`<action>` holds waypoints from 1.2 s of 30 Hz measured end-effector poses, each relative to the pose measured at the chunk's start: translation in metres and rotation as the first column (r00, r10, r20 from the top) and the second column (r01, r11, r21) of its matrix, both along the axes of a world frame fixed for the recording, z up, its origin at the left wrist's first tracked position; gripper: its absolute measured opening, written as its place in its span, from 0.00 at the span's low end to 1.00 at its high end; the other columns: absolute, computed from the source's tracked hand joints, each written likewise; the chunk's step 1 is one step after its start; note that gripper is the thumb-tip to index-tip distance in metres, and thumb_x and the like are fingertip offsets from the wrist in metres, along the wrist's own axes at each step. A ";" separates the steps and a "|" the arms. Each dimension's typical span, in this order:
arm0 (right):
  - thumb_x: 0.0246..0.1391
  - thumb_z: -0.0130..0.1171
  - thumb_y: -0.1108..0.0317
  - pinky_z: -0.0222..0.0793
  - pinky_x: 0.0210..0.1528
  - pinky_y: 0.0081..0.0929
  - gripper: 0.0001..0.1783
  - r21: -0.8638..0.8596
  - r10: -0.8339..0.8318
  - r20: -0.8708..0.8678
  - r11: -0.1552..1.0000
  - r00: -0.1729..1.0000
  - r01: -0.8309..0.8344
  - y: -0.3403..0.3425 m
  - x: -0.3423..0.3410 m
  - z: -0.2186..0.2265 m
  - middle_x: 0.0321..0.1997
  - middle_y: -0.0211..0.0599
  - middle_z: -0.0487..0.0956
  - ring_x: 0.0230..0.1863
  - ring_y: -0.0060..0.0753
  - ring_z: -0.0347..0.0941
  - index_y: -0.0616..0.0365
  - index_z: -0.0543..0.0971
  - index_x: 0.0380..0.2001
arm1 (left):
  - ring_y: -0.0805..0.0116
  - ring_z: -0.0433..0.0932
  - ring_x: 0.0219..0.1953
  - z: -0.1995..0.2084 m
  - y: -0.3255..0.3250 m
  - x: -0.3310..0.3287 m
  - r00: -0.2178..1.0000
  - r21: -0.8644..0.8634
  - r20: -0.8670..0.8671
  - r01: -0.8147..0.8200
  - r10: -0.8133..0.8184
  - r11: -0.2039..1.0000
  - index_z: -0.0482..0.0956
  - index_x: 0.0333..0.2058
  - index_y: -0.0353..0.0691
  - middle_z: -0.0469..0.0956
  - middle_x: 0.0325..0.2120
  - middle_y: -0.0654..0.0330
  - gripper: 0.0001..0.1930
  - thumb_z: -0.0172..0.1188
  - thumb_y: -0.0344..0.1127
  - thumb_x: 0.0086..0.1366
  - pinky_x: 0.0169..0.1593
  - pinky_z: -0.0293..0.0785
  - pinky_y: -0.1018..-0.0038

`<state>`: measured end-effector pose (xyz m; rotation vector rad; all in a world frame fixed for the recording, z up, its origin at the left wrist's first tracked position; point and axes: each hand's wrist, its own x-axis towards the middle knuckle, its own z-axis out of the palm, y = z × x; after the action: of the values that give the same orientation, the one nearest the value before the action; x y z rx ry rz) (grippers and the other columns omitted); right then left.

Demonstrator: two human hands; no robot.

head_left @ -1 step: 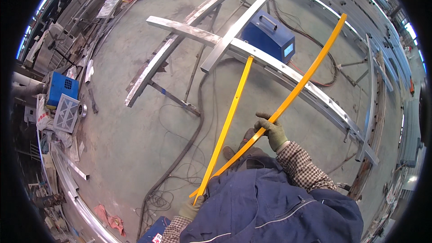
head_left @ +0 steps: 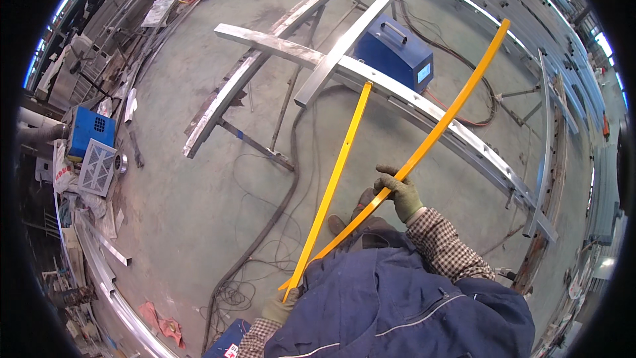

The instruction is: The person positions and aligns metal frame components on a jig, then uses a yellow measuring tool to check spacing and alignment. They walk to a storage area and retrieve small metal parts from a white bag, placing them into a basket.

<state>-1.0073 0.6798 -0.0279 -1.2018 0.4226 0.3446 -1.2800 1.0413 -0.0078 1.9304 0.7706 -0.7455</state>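
Two long yellow bars spread apart in a narrow V and come together near my waist. My right hand (head_left: 402, 197), in a green-grey work glove, is closed around the longer orange-yellow bar (head_left: 442, 124), which rises toward the upper right. At the lower left, my left hand (head_left: 278, 306), gloved too, is at the bottom end of the flat yellow bar (head_left: 338, 169); its fingers are partly hidden by the jacket. That flat bar has small holes, and its far end appears against the edge of a long silver metal beam (head_left: 424, 103).
A silver square tube (head_left: 361, 33) lies across the beam. Behind stands a blue machine (head_left: 395, 53) with a handle and lit screen. Dark cables (head_left: 265, 215) wind over the floor at left. Another metal rail (head_left: 228, 89) rests on trestles; a blue box (head_left: 91, 131) stands far left.
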 end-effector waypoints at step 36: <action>0.71 0.59 0.53 0.78 0.38 0.28 0.24 -0.160 -0.162 0.271 0.964 0.949 0.211 -0.110 0.123 0.035 0.30 0.35 0.82 0.32 0.30 0.80 0.64 0.79 0.55 | 0.72 0.78 0.34 -0.061 0.011 0.175 0.974 0.011 0.170 0.153 -0.152 0.988 0.84 0.52 0.31 0.83 0.31 0.59 0.26 0.60 0.53 0.76 0.41 0.76 0.71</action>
<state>-0.8847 0.5696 0.0071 -1.3580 0.3461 -0.0171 -1.1053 1.0527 -0.0687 2.0377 0.5213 -0.6616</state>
